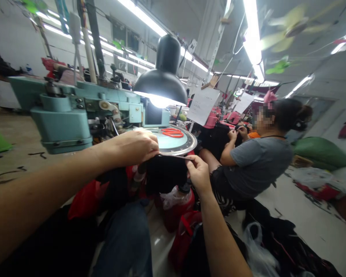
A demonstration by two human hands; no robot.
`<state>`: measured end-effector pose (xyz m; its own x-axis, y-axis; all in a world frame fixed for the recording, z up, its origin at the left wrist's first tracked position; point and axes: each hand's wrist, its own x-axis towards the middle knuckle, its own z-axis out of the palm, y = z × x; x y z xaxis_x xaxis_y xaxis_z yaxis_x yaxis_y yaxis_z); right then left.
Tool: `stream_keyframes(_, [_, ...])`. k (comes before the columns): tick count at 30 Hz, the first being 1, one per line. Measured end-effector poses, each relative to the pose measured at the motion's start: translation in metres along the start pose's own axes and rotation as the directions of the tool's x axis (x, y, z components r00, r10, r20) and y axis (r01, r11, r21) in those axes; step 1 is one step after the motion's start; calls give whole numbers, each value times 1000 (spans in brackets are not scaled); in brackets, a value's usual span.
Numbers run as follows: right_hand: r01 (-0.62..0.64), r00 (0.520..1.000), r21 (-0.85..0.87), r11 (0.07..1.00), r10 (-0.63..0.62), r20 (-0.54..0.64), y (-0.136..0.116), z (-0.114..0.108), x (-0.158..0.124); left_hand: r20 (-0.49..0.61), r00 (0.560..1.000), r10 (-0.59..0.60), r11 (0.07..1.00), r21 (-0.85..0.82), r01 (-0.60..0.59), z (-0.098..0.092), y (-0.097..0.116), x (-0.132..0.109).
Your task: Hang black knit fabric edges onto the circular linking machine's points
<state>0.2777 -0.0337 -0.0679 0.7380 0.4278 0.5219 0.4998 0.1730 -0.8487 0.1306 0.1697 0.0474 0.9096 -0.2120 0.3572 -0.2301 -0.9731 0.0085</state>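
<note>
A piece of black fabric [165, 173] hangs between my two hands, its upper edge pulled straight. My left hand [132, 146] pinches one end of that edge, close to the front rim of a round machine dial [187, 146]. At the other end, my right hand [198, 173] grips the edge between thumb and fingers. Scissors with red handles [172, 132] lie on top of the dial, just beyond my hands. Over it shines a black lamp [161, 84]. The fingertips of my left hand are partly hidden.
A teal machine body [63, 123] stands to the left. To the right sits a co-worker [256, 161] handling dark material. Red bags [183, 238] stand below, and dark cloth with a clear plastic bag [261, 246] lies on the floor at right.
</note>
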Motion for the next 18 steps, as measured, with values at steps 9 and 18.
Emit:
stream_keyframes(9, [-243,938,229,943,168,302,-20,8,-9,321,944,-76,889,-407,210,-4,-34,14])
stream_keyframes(18, [11,988,109,994,-28,153,-39,47,-16,213,971,-107,899,-397,186,3,-32,8])
